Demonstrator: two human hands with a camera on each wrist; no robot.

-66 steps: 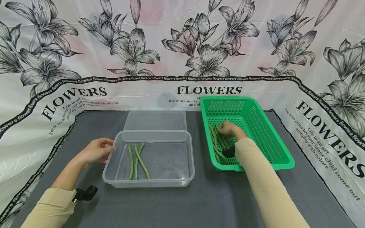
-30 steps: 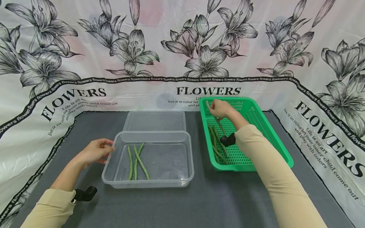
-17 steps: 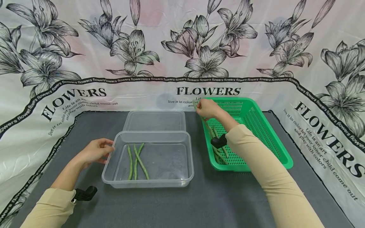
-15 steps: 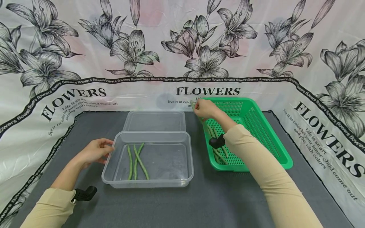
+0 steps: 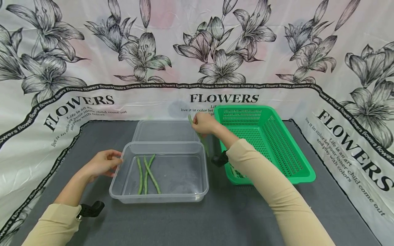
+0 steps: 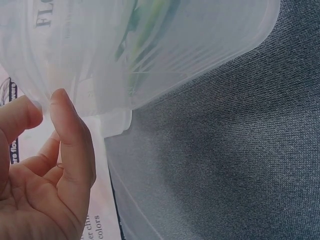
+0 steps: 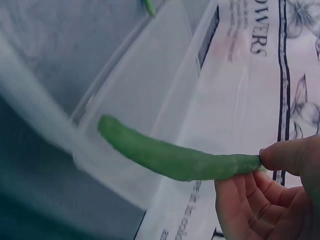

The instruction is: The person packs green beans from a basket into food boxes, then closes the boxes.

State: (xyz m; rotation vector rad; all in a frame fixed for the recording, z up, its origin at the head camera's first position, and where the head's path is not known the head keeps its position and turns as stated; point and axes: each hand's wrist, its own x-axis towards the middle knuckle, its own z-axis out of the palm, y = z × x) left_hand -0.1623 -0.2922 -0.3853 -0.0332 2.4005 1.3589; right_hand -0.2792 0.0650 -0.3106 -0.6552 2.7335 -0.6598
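In the head view my left hand [image 5: 103,164] is at the left rim of a clear plastic container [image 5: 189,197]; the left wrist view shows the rim between thumb and index fingertip. Several green beans [image 5: 140,176] lie inside the container toward its left. My right hand [image 5: 204,123] pinches one green bean [image 7: 165,157] by its end, between thumb and fingers. That bean hangs down over the container's back right corner. To the right stands a green basket [image 5: 289,150], its left part with more beans [image 5: 235,172] mostly hidden behind my right wrist and sleeve.
Behind the container lies a clear flat lid [image 5: 166,131], partly overlapped by its back rim. The grey cloth [image 5: 184,225] covers the table, and a white flower-printed sheet [image 5: 154,99] rises along the back and sides.
My right hand has lifted a bean out of the green basket and carried it left, past the basket's rim to the container's back right corner. The left hand stays at the container's rim.
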